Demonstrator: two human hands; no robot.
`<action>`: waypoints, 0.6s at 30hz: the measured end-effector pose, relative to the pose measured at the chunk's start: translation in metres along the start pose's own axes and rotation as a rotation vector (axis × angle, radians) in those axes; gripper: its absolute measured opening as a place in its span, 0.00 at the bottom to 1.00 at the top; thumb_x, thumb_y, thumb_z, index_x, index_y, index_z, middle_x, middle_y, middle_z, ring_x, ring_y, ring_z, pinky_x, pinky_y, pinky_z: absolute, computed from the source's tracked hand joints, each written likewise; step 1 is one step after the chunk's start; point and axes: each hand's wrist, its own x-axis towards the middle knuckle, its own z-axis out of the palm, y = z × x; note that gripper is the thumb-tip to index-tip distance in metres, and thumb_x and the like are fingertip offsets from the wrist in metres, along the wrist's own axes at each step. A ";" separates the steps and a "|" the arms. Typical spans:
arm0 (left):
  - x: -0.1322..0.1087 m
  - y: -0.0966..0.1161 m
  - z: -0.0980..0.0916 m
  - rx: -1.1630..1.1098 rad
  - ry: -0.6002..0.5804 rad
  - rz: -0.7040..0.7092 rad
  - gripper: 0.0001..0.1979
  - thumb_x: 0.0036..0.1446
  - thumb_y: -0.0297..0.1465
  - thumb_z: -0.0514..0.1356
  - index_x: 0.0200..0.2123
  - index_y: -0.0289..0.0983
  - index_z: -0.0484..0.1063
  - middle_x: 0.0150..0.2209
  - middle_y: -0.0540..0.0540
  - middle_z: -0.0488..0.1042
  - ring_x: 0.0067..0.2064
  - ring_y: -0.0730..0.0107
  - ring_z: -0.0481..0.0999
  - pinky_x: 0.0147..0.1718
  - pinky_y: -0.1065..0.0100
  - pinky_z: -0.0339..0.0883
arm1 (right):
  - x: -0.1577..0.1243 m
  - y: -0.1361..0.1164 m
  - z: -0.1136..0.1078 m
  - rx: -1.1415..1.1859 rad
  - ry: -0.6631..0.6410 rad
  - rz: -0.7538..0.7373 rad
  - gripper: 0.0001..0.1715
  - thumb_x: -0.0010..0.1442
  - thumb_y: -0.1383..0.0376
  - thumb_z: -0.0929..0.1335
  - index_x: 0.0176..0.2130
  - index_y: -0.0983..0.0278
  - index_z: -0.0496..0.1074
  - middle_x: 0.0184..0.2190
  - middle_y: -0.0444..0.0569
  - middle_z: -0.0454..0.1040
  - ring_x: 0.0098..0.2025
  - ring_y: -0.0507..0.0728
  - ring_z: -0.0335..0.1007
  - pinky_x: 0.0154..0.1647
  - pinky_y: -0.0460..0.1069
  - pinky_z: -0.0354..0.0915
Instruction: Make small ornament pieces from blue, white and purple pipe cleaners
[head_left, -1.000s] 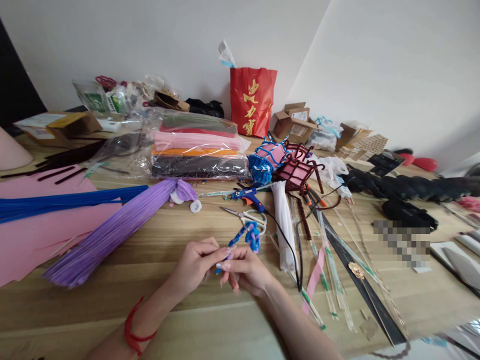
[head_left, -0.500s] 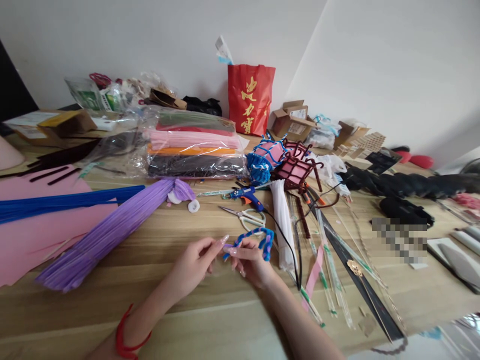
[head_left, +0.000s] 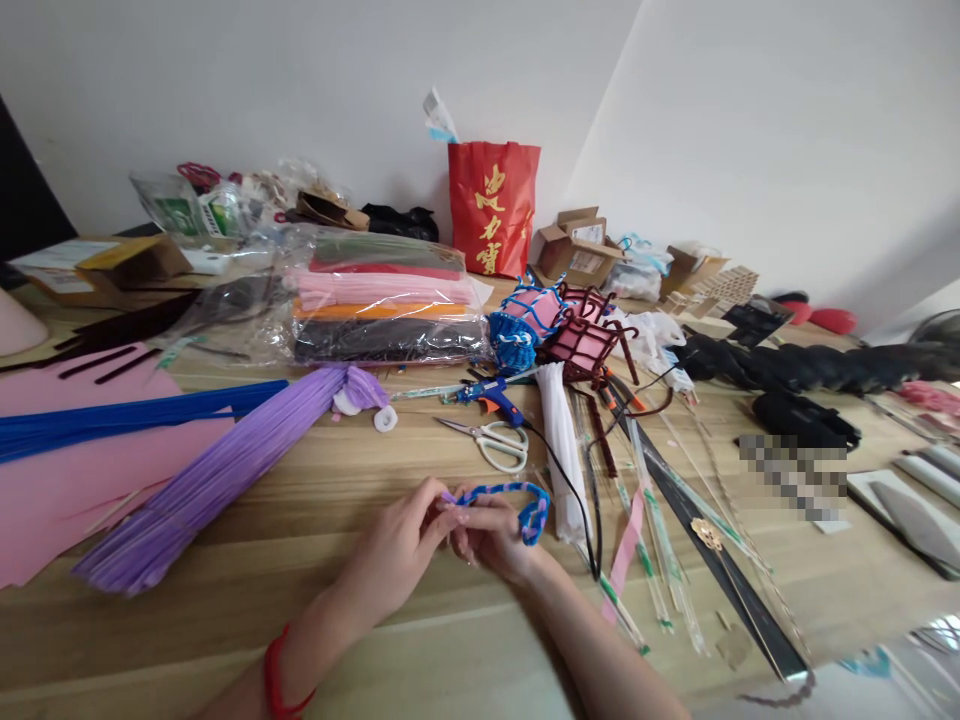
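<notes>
Both of my hands meet over the wooden table (head_left: 375,650) near its front edge. My left hand (head_left: 401,545) and my right hand (head_left: 491,535) pinch the near end of a twisted blue and purple pipe cleaner piece (head_left: 517,498). The piece runs to the right from my fingertips and ends in a curled blue loop just above my right hand. A red string is tied round my left wrist. White-handled scissors (head_left: 499,442) lie just beyond my hands, and a blue glue gun (head_left: 495,395) lies behind them.
A purple pipe cleaner bundle (head_left: 225,470), a blue bundle (head_left: 112,415) and pink paper (head_left: 67,480) lie at left. Bagged coloured pipe cleaners (head_left: 382,300), a red bag (head_left: 491,205), wire lantern frames (head_left: 577,335), white sticks (head_left: 559,440), a black cord and long strips crowd the back and right.
The twisted piece has swung from pointing up and away to lying level, its loop toward the right. My hands drew closer together and slightly nearer to me; the camera tilted a little.
</notes>
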 end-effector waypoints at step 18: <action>-0.002 -0.004 0.009 0.068 -0.011 0.077 0.15 0.63 0.36 0.45 0.25 0.39 0.60 0.20 0.55 0.64 0.24 0.74 0.66 0.26 0.73 0.58 | -0.005 0.004 -0.004 -0.111 -0.031 0.025 0.15 0.50 0.55 0.67 0.22 0.64 0.70 0.13 0.43 0.67 0.12 0.48 0.54 0.12 0.44 0.46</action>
